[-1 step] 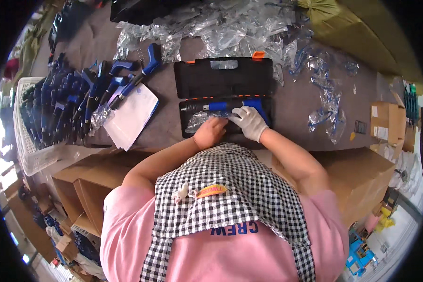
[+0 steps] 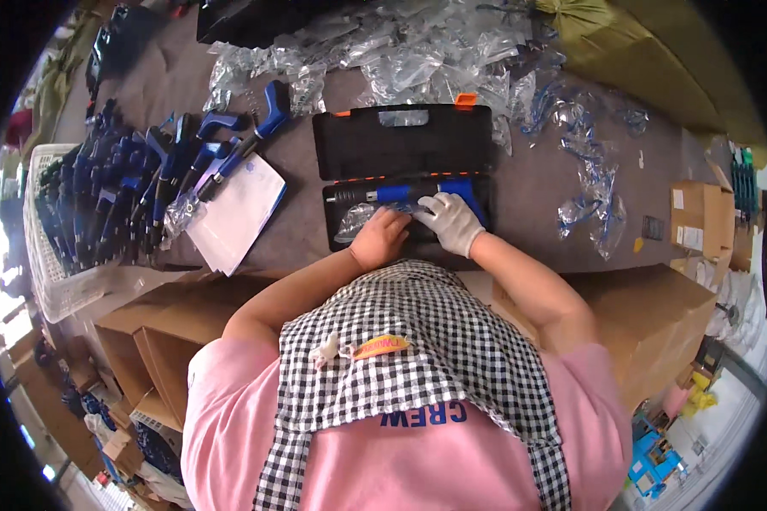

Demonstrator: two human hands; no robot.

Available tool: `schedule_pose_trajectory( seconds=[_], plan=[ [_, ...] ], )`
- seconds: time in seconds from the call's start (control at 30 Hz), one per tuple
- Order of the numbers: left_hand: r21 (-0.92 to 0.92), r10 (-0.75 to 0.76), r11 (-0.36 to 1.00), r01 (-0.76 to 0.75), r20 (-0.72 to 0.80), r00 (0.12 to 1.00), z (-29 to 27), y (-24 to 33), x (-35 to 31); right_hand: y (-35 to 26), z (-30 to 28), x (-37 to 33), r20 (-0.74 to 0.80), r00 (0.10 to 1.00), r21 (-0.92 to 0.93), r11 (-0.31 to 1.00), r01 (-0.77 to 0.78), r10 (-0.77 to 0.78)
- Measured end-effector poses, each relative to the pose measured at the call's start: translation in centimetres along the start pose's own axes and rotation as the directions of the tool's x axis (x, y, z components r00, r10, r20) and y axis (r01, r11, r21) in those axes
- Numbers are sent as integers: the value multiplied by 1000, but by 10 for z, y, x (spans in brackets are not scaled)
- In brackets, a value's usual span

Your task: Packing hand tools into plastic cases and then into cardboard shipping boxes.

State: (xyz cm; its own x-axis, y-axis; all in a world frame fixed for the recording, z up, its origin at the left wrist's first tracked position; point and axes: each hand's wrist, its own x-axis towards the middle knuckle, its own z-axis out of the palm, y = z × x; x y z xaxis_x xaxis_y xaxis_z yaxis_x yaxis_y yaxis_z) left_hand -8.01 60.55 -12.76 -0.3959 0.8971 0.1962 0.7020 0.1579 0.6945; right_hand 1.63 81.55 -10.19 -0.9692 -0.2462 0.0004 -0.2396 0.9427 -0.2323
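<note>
A black plastic tool case [image 2: 403, 153] lies open in front of me, its lid tilted back on the far side. Inside the bottom half rests a blue and black pistol-shaped hand tool [image 2: 392, 193], its handle at the right. Along the case's near side lies a clear plastic bag [image 2: 354, 223] with small parts I cannot make out. My bare left hand [image 2: 381, 237] has its fingers closed on the bag's edge. In a white glove, my right hand [image 2: 452, 225] pinches the bag's other end beside the tool's handle.
At left, a white basket [image 2: 51, 285] holds several blue and black tools, with more lying on papers [image 2: 240, 209] beside it. Clear bags [image 2: 400, 55] heap at the back; bags with blue parts [image 2: 601, 204] lie at right. Cardboard boxes [image 2: 648, 319] flank me below the table edge.
</note>
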Motion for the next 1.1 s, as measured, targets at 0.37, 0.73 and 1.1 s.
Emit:
schedule_pose_trajectory(
  seconds=[0.37, 0.73, 1.1],
  plan=[
    [113, 29, 993, -22, -63, 998, -9, -10, -4, -7, -13, 4, 248, 969, -62, 998, -6, 21],
    [421, -165, 905, 60, 218, 962, -4, -10, 12, -13, -11, 13, 235, 971, -90, 996, -18, 39],
    [441, -337, 889, 121, 452, 826, -19, 3, 51, -3, -9, 0, 105, 993, 67, 996, 53, -60]
  ],
)
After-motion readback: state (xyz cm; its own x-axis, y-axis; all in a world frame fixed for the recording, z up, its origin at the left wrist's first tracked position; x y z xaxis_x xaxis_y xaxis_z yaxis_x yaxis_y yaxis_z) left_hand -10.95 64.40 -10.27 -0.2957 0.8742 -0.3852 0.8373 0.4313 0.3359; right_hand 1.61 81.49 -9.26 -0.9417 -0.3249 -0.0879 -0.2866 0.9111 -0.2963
